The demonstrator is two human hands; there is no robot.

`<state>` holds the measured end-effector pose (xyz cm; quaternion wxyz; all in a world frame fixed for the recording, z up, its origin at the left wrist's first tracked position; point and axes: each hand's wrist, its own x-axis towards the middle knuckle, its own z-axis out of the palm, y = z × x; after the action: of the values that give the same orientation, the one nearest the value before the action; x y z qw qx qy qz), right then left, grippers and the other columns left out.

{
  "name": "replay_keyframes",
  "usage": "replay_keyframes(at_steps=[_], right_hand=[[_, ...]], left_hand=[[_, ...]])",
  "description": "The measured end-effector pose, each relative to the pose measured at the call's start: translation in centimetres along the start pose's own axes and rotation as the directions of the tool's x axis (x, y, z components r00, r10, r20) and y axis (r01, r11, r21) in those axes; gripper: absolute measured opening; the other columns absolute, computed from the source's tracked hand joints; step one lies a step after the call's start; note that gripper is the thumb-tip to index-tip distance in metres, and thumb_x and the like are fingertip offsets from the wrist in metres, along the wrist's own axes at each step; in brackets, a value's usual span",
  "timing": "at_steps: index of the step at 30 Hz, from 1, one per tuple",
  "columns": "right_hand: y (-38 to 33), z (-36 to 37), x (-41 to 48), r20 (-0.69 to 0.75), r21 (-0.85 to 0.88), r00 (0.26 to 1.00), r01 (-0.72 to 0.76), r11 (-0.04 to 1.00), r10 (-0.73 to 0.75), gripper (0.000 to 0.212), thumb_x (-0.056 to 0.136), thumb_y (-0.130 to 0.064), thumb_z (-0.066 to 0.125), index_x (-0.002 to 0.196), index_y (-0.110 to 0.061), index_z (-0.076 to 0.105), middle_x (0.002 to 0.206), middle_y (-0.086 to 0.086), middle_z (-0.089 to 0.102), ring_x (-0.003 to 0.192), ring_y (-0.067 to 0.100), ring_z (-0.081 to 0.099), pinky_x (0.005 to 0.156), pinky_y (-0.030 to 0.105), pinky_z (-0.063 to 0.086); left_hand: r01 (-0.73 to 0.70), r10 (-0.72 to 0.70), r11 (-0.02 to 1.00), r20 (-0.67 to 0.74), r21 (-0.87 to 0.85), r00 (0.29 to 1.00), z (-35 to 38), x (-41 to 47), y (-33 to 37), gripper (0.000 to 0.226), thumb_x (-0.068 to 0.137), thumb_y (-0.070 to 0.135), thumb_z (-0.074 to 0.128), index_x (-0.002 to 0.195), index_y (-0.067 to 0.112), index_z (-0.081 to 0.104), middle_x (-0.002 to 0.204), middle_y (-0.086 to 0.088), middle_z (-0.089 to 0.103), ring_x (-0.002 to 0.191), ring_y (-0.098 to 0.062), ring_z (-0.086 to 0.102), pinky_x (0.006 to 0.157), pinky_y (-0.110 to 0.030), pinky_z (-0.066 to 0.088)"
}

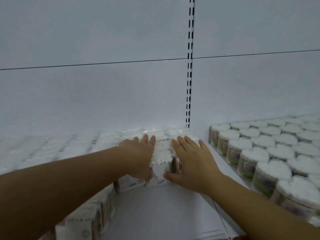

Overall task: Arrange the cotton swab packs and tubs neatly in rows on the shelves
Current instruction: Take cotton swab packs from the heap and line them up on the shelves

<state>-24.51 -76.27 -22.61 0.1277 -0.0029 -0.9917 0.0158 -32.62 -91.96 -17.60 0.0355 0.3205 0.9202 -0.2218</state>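
Note:
Clear packs of cotton swabs [161,153] stand in rows across the white shelf [155,213], from the far left to the slotted upright. My left hand [140,156] lies flat against the left side of the nearest packs, fingers straight. My right hand [192,160] presses on their right side and top, fingers spread, thumb against the front pack. More swab packs [93,217] line the shelf's left front under my left forearm. Heart-shaped tubs of swabs [270,153] with green and purple labels fill the adjoining shelf at right in neat rows.
A white back panel [103,84] rises behind the shelf, with a black slotted upright [189,75] between the two bays. Bare shelf surface lies in front of the packs between my arms. The image is slightly blurred.

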Motion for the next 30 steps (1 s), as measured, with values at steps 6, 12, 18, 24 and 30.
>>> replay_keyframes(at_steps=[6, 12, 18, 24, 30], right_hand=[[0.3, 0.2, 0.2, -0.016, 0.031, 0.999, 0.030, 0.999, -0.029, 0.100, 0.080, -0.075, 0.044, 0.153, -0.020, 0.003, 0.162, 0.004, 0.005, 0.148, 0.022, 0.001, 0.119, 0.052, 0.003], [0.6, -0.4, 0.5, 0.055, 0.128, 0.997, 0.053, 0.990, -0.061, 0.110, 0.078, -0.076, 0.049, 0.152, -0.021, -0.012, 0.162, 0.004, -0.009, 0.148, 0.021, -0.012, 0.118, 0.051, -0.007], [3.0, -3.0, -1.3, 0.111, 0.188, 0.994, -0.011, 0.982, -0.010, 0.087, 0.089, -0.050, 0.055, 0.153, -0.027, 0.000, 0.160, -0.001, -0.017, 0.146, 0.018, -0.019, 0.117, 0.057, -0.004], [3.2, -1.6, -3.0, -0.004, 0.214, 0.999, 0.044, 0.976, -0.044, 0.070, 0.089, -0.030, 0.058, 0.149, -0.027, 0.021, 0.156, -0.007, 0.021, 0.143, 0.013, 0.016, 0.118, 0.039, 0.008], [3.7, -2.2, -2.7, -0.030, 0.219, 0.998, 0.060, 0.974, -0.054, 0.062, 0.084, -0.030, 0.063, 0.139, -0.024, 0.036, 0.139, -0.006, 0.036, 0.122, 0.015, 0.035, 0.101, 0.027, 0.033]], left_hand=[[0.056, -0.049, 0.993, 0.078, -0.100, 0.996, -1.2, -0.6, 0.0, 0.133, 0.071, 0.060, 0.074, 0.148, 0.018, -0.026, 0.161, -0.004, -0.018, 0.149, -0.025, -0.005, 0.119, -0.048, 0.015], [0.073, -0.074, 0.990, -0.004, -0.117, 0.997, -0.3, -1.9, 1.0, 0.115, 0.082, 0.060, 0.062, 0.149, 0.023, -0.024, 0.162, -0.002, -0.012, 0.149, -0.022, -0.002, 0.119, -0.050, 0.017], [-0.007, -0.006, 0.991, -0.098, -0.132, 0.995, -1.5, -2.8, 2.0, 0.104, 0.084, 0.053, 0.064, 0.154, 0.021, -0.006, 0.163, 0.002, 0.000, 0.149, -0.017, 0.006, 0.118, -0.038, 0.023], [-0.046, 0.032, 0.997, -0.229, -0.058, 0.973, -2.3, -3.1, 2.5, 0.054, 0.087, 0.040, 0.056, 0.139, 0.027, 0.044, 0.139, 0.006, 0.048, 0.127, -0.015, 0.045, 0.102, -0.036, 0.043], [-0.068, 0.028, 0.982, -0.218, -0.179, 0.976, -2.6, -2.6, 2.2, 0.070, 0.083, 0.041, 0.067, 0.144, 0.027, 0.037, 0.138, 0.009, 0.047, 0.124, -0.013, 0.046, 0.100, -0.029, 0.041]])
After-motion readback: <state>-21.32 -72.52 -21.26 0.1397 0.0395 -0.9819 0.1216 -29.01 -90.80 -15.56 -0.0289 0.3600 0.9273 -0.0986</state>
